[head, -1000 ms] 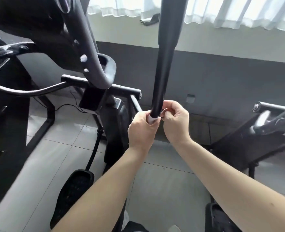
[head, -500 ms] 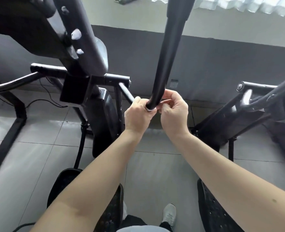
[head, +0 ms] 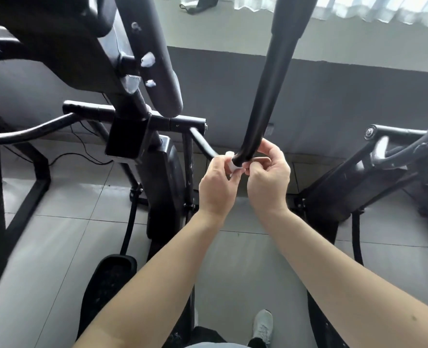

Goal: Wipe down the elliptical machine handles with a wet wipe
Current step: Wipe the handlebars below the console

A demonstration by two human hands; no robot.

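I stand on the elliptical looking down, both bare forearms reaching forward from the bottom edge of the view. The black handle (head: 273, 84) slants down from the top edge to my hands at the centre. My left hand (head: 218, 187) pinches a small white wet wipe (head: 233, 169) against the handle's lower end, knuckles towards me. My right hand (head: 268, 182) curls its fingers round the back of the same end, with the thumb at the wipe, so the two hands almost touch. Just left of my left hand are the machine's dark housing (head: 165, 177) and the end of a crossbar (head: 200, 125), leaving little room there. To the right, bare grey floor tile (head: 255, 222) lies between my wrist and a second machine (head: 358, 184). A left pedal (head: 107, 280) sits below, and my white shoe (head: 263, 325) shows at the bottom edge.
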